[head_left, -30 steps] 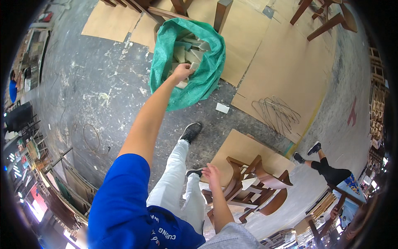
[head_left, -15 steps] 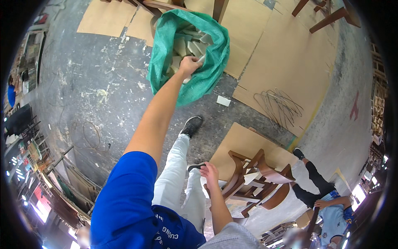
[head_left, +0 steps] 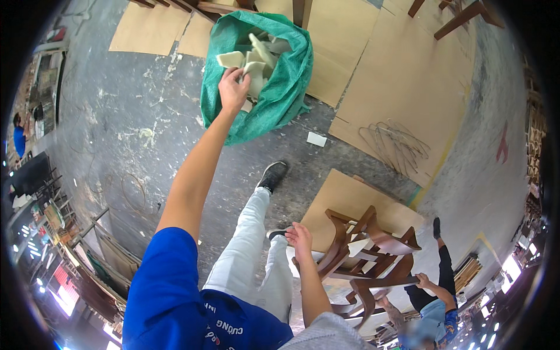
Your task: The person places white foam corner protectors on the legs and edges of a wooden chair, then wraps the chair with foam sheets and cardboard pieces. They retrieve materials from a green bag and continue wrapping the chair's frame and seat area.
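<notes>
Left hand (head_left: 234,90) at green sack (head_left: 296,73), among pale slabs (head_left: 255,71)

The slabs lie in the sack's open mouth, one over its left side. Left hand's fingertips meet the nearest ones – cannot tell whether they clamp on any. Right hand (head_left: 300,238) holds nothing, fingers apart and loosely curled, near a wooden chair (head_left: 388,240).

Good handling here likely means pinching one slab by its edge, thumb opposite fingers, keeping the wrist off the floppy rim; the free hand could steady the sack.

Slabs look foam-like, flat, angular, cream to off-white. Sack is crinkled, woven-looking plastic, its mouth wide and rumpled. Chair: dark, smooth, curved wood. Nearby – flat tan cardboard (head_left: 408,81), thin tangled wire (head_left: 394,146), scuffed grey floor (head_left: 157,108).
</notes>
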Demonstrator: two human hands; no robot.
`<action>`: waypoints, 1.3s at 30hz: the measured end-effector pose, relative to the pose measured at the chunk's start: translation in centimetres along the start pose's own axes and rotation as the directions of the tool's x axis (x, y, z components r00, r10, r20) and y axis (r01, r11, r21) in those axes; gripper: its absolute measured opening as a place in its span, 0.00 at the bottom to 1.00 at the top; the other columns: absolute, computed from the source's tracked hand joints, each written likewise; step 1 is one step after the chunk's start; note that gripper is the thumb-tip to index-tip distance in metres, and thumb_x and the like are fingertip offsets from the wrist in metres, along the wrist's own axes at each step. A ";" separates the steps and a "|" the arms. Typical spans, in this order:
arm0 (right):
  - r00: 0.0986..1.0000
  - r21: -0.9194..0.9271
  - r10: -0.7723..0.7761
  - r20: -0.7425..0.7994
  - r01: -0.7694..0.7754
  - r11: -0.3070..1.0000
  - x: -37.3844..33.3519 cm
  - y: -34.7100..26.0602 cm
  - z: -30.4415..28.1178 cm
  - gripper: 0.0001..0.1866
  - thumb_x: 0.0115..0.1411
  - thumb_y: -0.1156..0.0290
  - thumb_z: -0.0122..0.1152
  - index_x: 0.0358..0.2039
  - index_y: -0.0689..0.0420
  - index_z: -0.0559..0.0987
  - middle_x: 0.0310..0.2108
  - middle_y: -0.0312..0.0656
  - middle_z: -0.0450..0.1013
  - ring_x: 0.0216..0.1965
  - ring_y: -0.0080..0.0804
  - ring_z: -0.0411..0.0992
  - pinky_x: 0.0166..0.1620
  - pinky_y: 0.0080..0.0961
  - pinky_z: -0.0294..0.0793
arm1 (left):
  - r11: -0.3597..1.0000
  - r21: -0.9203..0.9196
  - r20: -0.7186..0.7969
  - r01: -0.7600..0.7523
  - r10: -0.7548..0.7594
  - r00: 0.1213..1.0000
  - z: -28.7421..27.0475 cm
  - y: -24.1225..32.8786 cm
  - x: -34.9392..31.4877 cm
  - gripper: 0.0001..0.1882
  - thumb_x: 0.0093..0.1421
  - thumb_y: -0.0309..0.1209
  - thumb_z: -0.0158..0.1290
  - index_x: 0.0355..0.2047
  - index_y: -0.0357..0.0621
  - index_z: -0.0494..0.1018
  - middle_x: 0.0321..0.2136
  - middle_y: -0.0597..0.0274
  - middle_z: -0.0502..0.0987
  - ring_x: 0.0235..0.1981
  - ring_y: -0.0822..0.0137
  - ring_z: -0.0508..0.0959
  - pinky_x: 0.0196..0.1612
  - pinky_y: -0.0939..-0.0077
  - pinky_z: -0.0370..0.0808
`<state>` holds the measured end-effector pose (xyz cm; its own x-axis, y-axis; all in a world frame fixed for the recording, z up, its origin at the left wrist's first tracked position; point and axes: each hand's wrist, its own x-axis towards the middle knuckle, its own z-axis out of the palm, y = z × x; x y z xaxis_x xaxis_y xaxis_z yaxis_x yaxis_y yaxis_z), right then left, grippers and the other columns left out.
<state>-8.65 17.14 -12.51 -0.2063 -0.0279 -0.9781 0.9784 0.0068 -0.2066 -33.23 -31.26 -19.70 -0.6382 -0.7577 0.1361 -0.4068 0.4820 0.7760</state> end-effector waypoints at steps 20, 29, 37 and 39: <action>1.000 0.070 -0.008 0.008 0.007 0.998 0.6 3.1 -1.4 0.17 0.70 0.60 0.61 0.52 0.57 0.78 0.35 0.44 0.81 0.33 0.31 0.80 0.36 0.26 0.79 | 0.890 0.377 0.157 -0.256 0.210 0.965 -6.7 9.7 1.3 0.13 0.54 0.28 0.61 0.40 0.40 0.85 0.50 0.50 0.81 0.48 0.47 0.80 0.56 0.56 0.76; 0.985 0.066 -0.169 0.023 0.167 0.984 1.3 -1.9 2.0 0.15 0.70 0.58 0.63 0.48 0.56 0.80 0.35 0.39 0.81 0.31 0.26 0.79 0.35 0.21 0.77 | 0.356 -0.852 0.216 0.384 -0.429 0.877 -10.1 6.7 -4.4 0.19 0.64 0.27 0.61 0.54 0.34 0.75 0.47 0.59 0.81 0.45 0.61 0.83 0.49 0.69 0.82; 0.692 0.104 -0.667 0.276 0.669 0.736 -1.5 -21.1 16.0 0.17 0.71 0.60 0.63 0.51 0.60 0.82 0.36 0.38 0.81 0.37 0.22 0.78 0.42 0.20 0.76 | -0.448 -0.748 0.597 0.490 -0.132 0.791 -11.0 6.0 -11.2 0.24 0.68 0.41 0.52 0.63 0.50 0.70 0.54 0.57 0.77 0.55 0.54 0.75 0.55 0.50 0.73; 0.534 0.098 -0.736 0.416 0.778 0.620 -1.9 -24.2 21.1 0.18 0.70 0.62 0.64 0.53 0.61 0.82 0.38 0.39 0.81 0.38 0.22 0.78 0.44 0.23 0.78 | -0.575 -0.675 0.607 0.462 -0.077 0.791 -11.1 5.1 -11.9 0.24 0.68 0.44 0.50 0.62 0.51 0.70 0.53 0.55 0.76 0.51 0.55 0.75 0.51 0.52 0.73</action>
<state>-31.68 -4.06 -5.12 -0.8251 -0.4358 -0.3597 0.4475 -0.1152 -0.8868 -20.49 -24.65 -10.55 -0.8703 -0.3697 -0.3256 0.3803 -0.9243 0.0330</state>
